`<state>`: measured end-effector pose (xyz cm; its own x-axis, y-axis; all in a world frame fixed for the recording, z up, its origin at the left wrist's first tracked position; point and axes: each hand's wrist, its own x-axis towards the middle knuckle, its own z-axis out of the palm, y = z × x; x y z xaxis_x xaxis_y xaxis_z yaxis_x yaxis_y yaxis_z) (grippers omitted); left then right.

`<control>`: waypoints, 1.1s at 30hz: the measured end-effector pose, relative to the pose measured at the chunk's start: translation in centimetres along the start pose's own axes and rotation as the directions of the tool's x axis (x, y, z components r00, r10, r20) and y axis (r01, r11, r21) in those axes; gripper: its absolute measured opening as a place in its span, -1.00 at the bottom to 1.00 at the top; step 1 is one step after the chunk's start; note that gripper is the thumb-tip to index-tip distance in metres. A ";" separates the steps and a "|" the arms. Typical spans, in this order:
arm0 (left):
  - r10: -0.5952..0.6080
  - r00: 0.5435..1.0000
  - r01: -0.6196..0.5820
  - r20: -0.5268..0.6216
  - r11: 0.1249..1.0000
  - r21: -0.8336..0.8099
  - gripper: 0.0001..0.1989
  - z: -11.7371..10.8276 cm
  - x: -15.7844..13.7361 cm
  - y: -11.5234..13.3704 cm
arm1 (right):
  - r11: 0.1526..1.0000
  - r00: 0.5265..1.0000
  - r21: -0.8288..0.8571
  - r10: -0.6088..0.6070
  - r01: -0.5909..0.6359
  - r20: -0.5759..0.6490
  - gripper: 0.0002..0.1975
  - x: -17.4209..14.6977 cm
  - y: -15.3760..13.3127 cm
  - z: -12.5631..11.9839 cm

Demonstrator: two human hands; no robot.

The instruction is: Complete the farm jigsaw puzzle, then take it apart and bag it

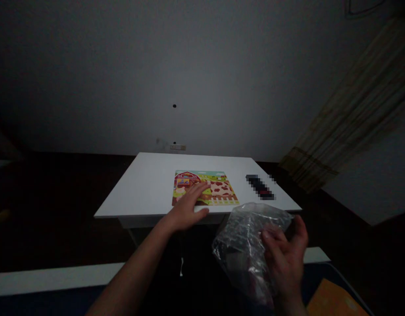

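Forearm [139, 263] slants in from the near left, and there's the left hand [189, 206], palm down over the farm picture [222, 189], fingers extended together toward the far right, thumb stuck out to the right by the near edge of the white table [146, 184]. Nothing gripped there, that hand is loose! The picture lies flat at the table's near middle, barn on the left, spotted cow on the right. Over to the near right, the right hand [284, 252] is raised and bent at the wrist, thumb and fingers curled, pinching the clear plastic bag [243, 232], which hangs crumpled just off the table's near edge. On the table's right, a pixelated dark object [259, 188] lies apart from both hands.
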<state>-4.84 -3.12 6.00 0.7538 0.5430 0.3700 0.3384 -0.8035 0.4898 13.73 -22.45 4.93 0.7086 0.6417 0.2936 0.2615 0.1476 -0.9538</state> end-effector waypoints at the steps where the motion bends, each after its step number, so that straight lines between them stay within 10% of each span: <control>1: 0.019 1.000 -0.018 0.020 0.997 -0.071 -0.19 -0.3 -2.3 0.6 | 0.998 1.000 0.069 -0.003 0.003 0.000 -0.18 0.3 -0.4 0.8; 6: -0.209 0.948 0.159 -0.241 0.965 -0.210 -0.24 0.1 -8.3 1.6 | 0.899 0.969 0.435 -0.072 -0.040 0.237 -0.11 3.0 -4.0 7.8; 12: -0.471 0.521 0.511 -0.712 0.840 -0.182 -0.73 -6.6 -6.0 0.3 | 0.959 0.920 0.285 -0.104 -0.008 0.378 -0.40 8.9 -3.8 16.7; 15: -0.391 0.385 0.590 -0.836 0.801 -0.102 -0.74 -10.3 -5.1 -0.9 | 0.955 0.822 -0.055 -0.221 0.291 0.524 -0.53 8.4 -1.8 18.6; 20: -0.366 0.398 0.661 -0.841 0.751 -0.014 -0.70 -10.7 -3.2 -3.6 | 0.616 0.518 -0.259 -0.287 0.744 0.806 -0.43 4.5 0.3 18.1; 28: -0.522 0.356 0.713 -0.775 0.688 -0.136 -0.70 -6.9 0.3 -6.1 | 0.505 0.457 -0.266 -0.303 0.821 0.836 -0.50 4.9 2.3 14.5; 33: -0.384 0.491 0.725 -0.782 0.678 0.122 -0.76 -5.8 0.2 -5.6 | 0.449 0.458 -0.280 -0.358 0.849 0.814 -0.51 5.1 3.1 13.0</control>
<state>-9.85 2.86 7.93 -0.2007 0.7660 0.6108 0.8443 -0.1811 0.5044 9.64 -8.89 2.66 -0.3028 0.8532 0.4247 0.9020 0.4004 -0.1613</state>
